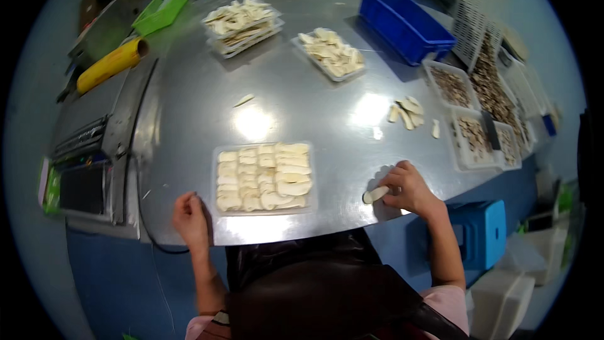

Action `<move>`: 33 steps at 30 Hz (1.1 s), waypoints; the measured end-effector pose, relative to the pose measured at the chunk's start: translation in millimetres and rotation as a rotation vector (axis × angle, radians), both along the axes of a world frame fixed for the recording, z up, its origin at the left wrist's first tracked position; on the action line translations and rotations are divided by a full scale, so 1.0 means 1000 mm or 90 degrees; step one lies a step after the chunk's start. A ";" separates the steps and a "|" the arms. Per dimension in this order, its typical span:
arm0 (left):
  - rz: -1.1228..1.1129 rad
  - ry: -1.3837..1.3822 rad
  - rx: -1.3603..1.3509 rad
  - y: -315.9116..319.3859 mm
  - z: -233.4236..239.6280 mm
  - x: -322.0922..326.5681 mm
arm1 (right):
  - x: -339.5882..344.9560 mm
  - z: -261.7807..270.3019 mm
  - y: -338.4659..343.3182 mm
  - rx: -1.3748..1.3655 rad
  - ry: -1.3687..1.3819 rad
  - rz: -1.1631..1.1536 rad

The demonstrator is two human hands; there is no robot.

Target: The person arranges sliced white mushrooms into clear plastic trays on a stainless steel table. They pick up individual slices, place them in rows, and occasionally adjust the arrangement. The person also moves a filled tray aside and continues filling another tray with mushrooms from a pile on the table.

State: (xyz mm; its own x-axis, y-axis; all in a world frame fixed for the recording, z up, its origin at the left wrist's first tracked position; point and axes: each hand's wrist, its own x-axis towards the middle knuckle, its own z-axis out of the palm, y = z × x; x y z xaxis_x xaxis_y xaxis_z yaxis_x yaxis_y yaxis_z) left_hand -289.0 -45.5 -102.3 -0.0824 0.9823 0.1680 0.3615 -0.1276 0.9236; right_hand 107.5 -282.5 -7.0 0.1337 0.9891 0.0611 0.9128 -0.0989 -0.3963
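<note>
My right hand (409, 190) is at the front right of the steel table, its fingers and thumb pinched on a pale mushroom slice (376, 195). The slice's free end points left, close to the tabletop. My left hand (189, 217) is at the front edge, fingers curled in and nothing visible in them. Between the two hands lies a clear plastic tray (313, 203), filled with mushroom slices (264, 177) laid in overlapping columns. Beyond my right hand is a small loose pile of slices (409, 112), with a single slice (435, 129) beside it.
Farther back on the steel table (198, 99) are stacked trays of slices (243, 26), another heaped tray (330, 54) and a blue crate (406, 26). Tubs of brown pieces (472, 137) line the right edge. At left are a wrapping machine (89, 141) and a yellow roll (111, 66).
</note>
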 end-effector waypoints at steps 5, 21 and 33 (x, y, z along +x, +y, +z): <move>-0.002 0.003 0.038 0.000 0.003 0.001 | -0.020 -0.007 0.008 -0.023 0.035 -0.041; -0.003 0.005 0.039 -0.004 0.009 0.005 | -0.109 -0.016 0.092 0.230 -0.057 0.156; -0.040 0.139 0.224 -0.028 0.054 0.023 | -0.109 -0.024 0.059 0.097 0.283 -0.259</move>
State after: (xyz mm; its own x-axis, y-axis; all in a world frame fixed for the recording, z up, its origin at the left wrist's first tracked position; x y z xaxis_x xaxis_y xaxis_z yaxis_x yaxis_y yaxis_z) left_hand -265.9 -73.8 -48.7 0.0502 0.8635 0.5018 0.5261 -0.4500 0.7216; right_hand -1.4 -223.1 -31.0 0.5437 0.8378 0.0494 0.5577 -0.3167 -0.7672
